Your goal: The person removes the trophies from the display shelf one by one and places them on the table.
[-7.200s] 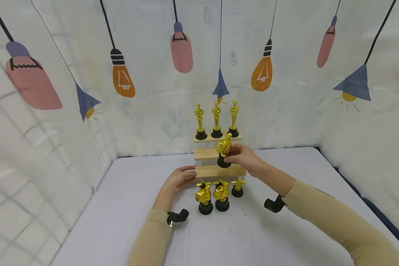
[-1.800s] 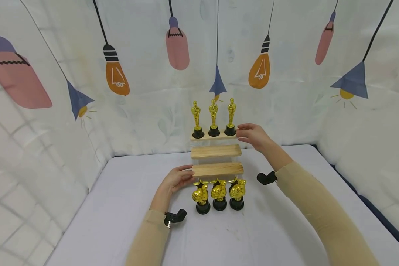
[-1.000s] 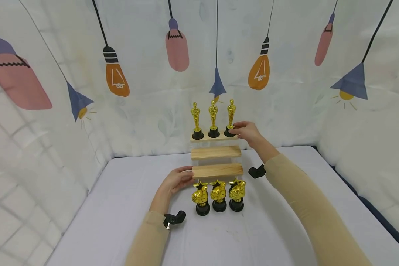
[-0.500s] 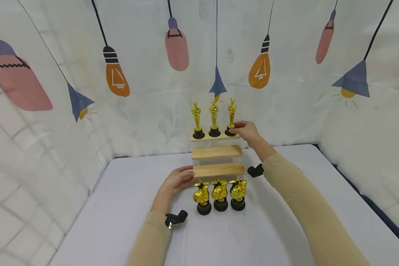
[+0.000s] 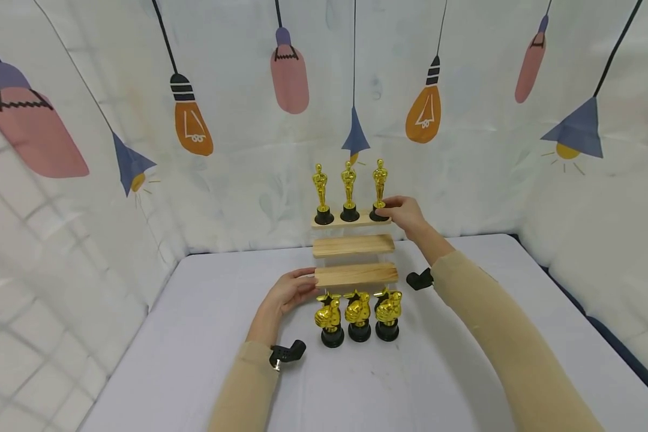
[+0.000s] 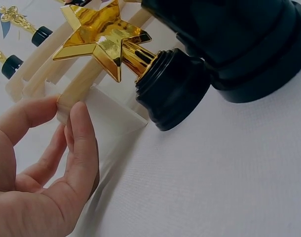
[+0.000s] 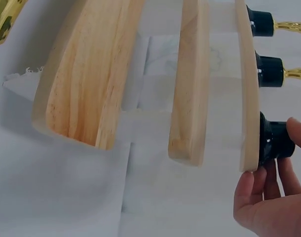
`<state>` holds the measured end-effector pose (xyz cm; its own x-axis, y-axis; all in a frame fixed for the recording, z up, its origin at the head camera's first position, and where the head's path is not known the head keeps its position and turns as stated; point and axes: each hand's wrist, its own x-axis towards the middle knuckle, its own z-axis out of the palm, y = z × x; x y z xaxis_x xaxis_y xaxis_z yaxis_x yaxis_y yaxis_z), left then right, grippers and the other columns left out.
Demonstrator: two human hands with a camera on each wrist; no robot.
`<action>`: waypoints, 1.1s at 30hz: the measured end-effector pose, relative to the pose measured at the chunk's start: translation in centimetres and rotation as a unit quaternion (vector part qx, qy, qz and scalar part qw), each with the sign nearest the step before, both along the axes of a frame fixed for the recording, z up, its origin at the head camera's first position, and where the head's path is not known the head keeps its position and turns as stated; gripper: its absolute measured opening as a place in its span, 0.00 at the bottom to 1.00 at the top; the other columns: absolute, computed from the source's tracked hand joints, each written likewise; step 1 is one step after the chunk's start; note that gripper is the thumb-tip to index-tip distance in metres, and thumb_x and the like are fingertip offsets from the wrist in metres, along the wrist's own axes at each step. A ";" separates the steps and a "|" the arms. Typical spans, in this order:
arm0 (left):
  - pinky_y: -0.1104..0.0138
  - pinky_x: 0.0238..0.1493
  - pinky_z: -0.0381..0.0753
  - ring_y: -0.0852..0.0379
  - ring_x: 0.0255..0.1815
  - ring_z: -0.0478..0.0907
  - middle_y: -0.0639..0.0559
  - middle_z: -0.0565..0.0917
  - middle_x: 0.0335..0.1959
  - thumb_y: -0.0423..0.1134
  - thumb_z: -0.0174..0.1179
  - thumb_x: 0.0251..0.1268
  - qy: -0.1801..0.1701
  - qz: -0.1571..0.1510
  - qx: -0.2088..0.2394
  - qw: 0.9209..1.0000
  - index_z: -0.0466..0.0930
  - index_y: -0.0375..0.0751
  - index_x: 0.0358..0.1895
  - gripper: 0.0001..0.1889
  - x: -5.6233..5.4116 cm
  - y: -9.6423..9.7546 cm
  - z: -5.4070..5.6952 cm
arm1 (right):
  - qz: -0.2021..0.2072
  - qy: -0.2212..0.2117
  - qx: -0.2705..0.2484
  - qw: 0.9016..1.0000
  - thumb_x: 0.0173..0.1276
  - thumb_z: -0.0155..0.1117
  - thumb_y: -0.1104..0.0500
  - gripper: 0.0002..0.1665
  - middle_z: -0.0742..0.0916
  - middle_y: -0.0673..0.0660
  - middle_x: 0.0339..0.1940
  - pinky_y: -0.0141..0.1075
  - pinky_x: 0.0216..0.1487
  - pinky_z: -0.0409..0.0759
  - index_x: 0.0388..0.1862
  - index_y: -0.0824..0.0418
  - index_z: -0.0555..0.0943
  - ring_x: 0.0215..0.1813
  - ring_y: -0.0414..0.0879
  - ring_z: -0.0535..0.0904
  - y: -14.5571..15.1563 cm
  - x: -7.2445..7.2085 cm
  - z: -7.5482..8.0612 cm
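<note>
My right hand pinches the black base of the rightmost gold figure trophy, upright at the right end of the top shelf. Two matching figure trophies, one in the middle and one on the left, stand beside it. With thumb and fingers my left hand grips the left end of the lowest wooden shelf. In the left wrist view a gold star trophy stands close to those fingers.
Bare wood shows on the middle shelf. Before the rack, three gold thumbs-up trophies stand in a row, partly hiding star trophies behind them. The white-covered table meets a lamp-patterned cloth wall.
The third thumbs-up trophy, earlier in my right hand, now stands in the front row. That hand moved up to the rightmost figure trophy, which has shifted slightly right. My left hand stays put.
</note>
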<state>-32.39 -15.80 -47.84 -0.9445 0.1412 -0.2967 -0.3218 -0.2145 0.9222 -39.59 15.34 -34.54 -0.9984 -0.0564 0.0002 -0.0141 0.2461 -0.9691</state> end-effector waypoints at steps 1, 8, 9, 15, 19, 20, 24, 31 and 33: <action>0.65 0.47 0.87 0.52 0.46 0.84 0.31 0.76 0.62 0.26 0.63 0.70 0.001 -0.002 0.000 1.000 0.69 0.30 0.72 0.28 0.0 0.0 0.0 | 0.001 0.000 -0.001 1.000 0.75 0.67 0.58 0.30 0.75 0.64 0.70 0.50 0.71 0.71 0.72 0.66 0.73 0.69 0.59 0.70 0.1 0.0 0.0; 0.65 0.46 0.88 0.52 0.46 0.85 0.31 0.78 0.60 0.26 0.63 0.70 0.003 -0.002 0.002 1.000 0.69 0.30 0.71 0.28 0.0 -0.1 -0.1 | 0.003 0.004 -0.015 1.000 0.74 0.67 0.60 0.32 0.75 0.65 0.69 0.49 0.72 0.71 0.73 0.68 0.71 0.69 0.60 0.71 0.7 0.3 -0.4; 0.65 0.46 0.88 0.52 0.46 0.85 0.31 0.78 0.60 0.26 0.63 0.70 0.003 -0.002 0.002 1.000 0.69 0.30 0.71 0.28 0.0 -0.1 -0.1 | 0.001 0.004 -0.015 1.000 0.74 0.68 0.59 0.32 0.75 0.65 0.69 0.50 0.73 0.70 0.73 0.68 0.71 0.70 0.59 0.70 0.8 0.4 -0.4; 0.64 0.47 0.88 0.51 0.46 0.85 0.31 0.78 0.60 0.26 0.64 0.69 -0.002 -0.003 0.003 1.000 0.70 0.31 0.71 0.28 0.2 -0.2 -0.1 | 0.001 0.000 -0.015 1.000 0.74 0.68 0.59 0.32 0.75 0.65 0.68 0.51 0.75 0.66 0.72 0.67 0.72 0.71 0.60 0.69 1.2 1.1 -0.7; 0.64 0.47 0.88 0.51 0.47 0.85 0.32 0.79 0.60 0.26 0.64 0.69 -0.005 0.000 0.005 1.000 0.71 0.32 0.71 0.28 0.2 -0.2 -0.1 | 0.009 0.000 -0.013 1.000 0.74 0.68 0.59 0.33 0.74 0.67 0.69 0.52 0.75 0.66 0.73 0.68 0.70 0.71 0.61 0.68 1.4 1.7 -0.8; 0.64 0.47 0.88 0.51 0.47 0.85 0.32 0.79 0.60 0.26 0.64 0.69 -0.002 -0.001 0.003 1.000 0.71 0.31 0.71 0.28 0.2 -0.2 -0.1 | 0.010 0.001 -0.012 1.000 0.74 0.68 0.59 0.33 0.74 0.67 0.69 0.53 0.75 0.65 0.73 0.68 0.70 0.72 0.61 0.68 1.5 1.9 -0.8; 0.64 0.47 0.88 0.51 0.47 0.85 0.31 0.78 0.61 0.26 0.64 0.69 0.004 -0.004 0.002 1.000 0.70 0.30 0.71 0.28 0.1 -0.1 -0.2 | 0.010 0.001 -0.020 1.000 0.75 0.67 0.59 0.33 0.74 0.67 0.69 0.53 0.76 0.64 0.74 0.68 0.70 0.72 0.61 0.68 1.6 2.5 -0.8; 0.65 0.46 0.88 0.51 0.47 0.85 0.30 0.78 0.61 0.26 0.64 0.69 0.002 -0.001 0.001 1.000 0.70 0.30 0.71 0.28 0.2 -0.1 -0.2 | 0.021 0.000 -0.025 0.999 0.74 0.67 0.59 0.34 0.74 0.68 0.69 0.53 0.77 0.62 0.74 0.69 0.69 0.72 0.61 0.68 1.7 3.9 -0.4; 0.65 0.46 0.88 0.51 0.46 0.85 0.30 0.78 0.61 0.26 0.63 0.69 0.004 -0.002 0.001 1.000 0.70 0.30 0.71 0.28 0.2 -0.1 -0.2 | 0.024 -0.001 -0.025 0.999 0.74 0.67 0.60 0.34 0.74 0.68 0.68 0.52 0.77 0.63 0.74 0.69 0.69 0.71 0.61 0.68 1.6 4.4 -0.3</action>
<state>-32.16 -15.91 -48.00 -0.9466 0.1446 -0.2883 -0.3144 -0.2151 0.9246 -35.16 16.97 -34.81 -0.9946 -0.1036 0.0016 -0.0220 0.1957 -0.9804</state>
